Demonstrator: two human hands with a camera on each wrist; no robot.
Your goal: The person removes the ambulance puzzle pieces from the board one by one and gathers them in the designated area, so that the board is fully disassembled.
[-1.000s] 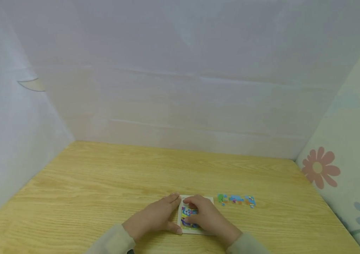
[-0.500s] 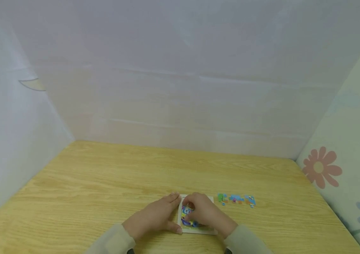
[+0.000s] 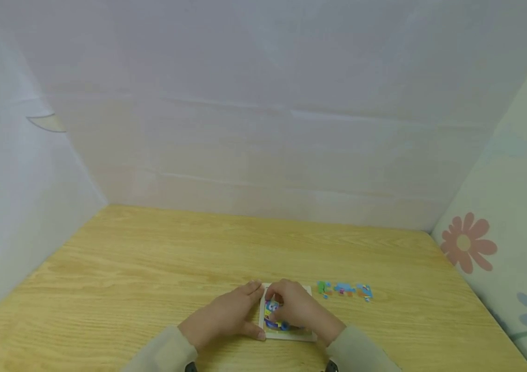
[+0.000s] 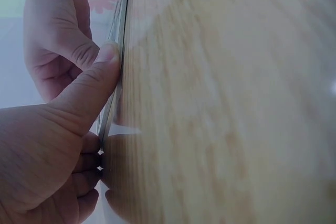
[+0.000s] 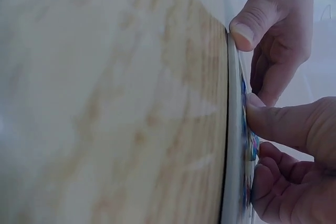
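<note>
A small puzzle board (image 3: 287, 337) with a pale frame and a colourful cartoon picture lies on the table, partly covered by the hands. My left hand (image 3: 235, 312) rests along its left side, fingers fairly straight towards the far corner, thumb touching the near left corner. Over the picture, my right hand (image 3: 300, 307) has its thumb and fingers curled. The right wrist view shows a blue puzzle piece (image 5: 254, 149) standing slightly proud of the board between the thumb and fingers, which pinch it. Its outline is mostly hidden.
To the board's right lie loose puzzle pieces in a row: a green one (image 3: 323, 288), a blue one (image 3: 344, 288) and another blue one (image 3: 364, 291). Pale walls border the wooden table (image 3: 161, 258), and the right one has printed flowers (image 3: 465, 243).
My right hand has shifted slightly left and its fingers have curled in more, uncovering more of the picture's lower part. The left hand keeps its place at the board's edge.
</note>
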